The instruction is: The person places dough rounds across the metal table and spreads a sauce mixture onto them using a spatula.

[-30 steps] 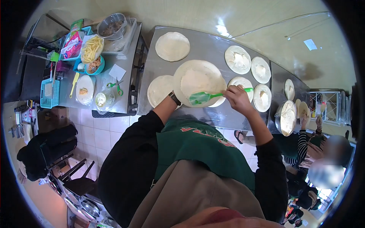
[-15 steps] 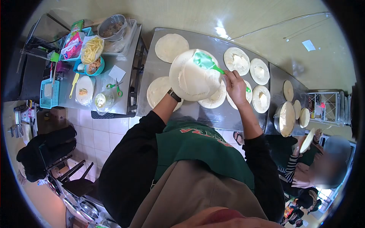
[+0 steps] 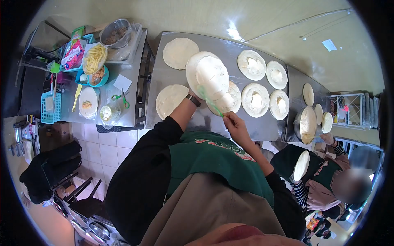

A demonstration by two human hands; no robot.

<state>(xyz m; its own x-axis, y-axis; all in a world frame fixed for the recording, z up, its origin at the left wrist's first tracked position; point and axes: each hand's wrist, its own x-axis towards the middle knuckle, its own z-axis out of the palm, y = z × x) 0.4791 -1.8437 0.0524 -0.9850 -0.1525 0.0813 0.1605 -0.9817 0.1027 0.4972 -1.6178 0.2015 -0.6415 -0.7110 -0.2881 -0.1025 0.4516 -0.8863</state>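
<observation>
Head view: smooth cream (image 3: 210, 73) tops round flatbread (image 3: 191, 74).

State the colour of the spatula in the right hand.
The spatula in the right hand is green, somewhat blurred; the head view shows it best.

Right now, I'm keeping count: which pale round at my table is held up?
The pale round just past your wristwatch, raised partly over another; the others lie flat on the steel table.

Left hand (image 3: 198, 97) mostly hidden under raised disc (image 3: 209, 74), spatula (image 3: 210, 103) blurred at centre, co-worker's head (image 3: 352, 186) blurred lower right, packet (image 3: 74, 56) print unreadable upper left
</observation>
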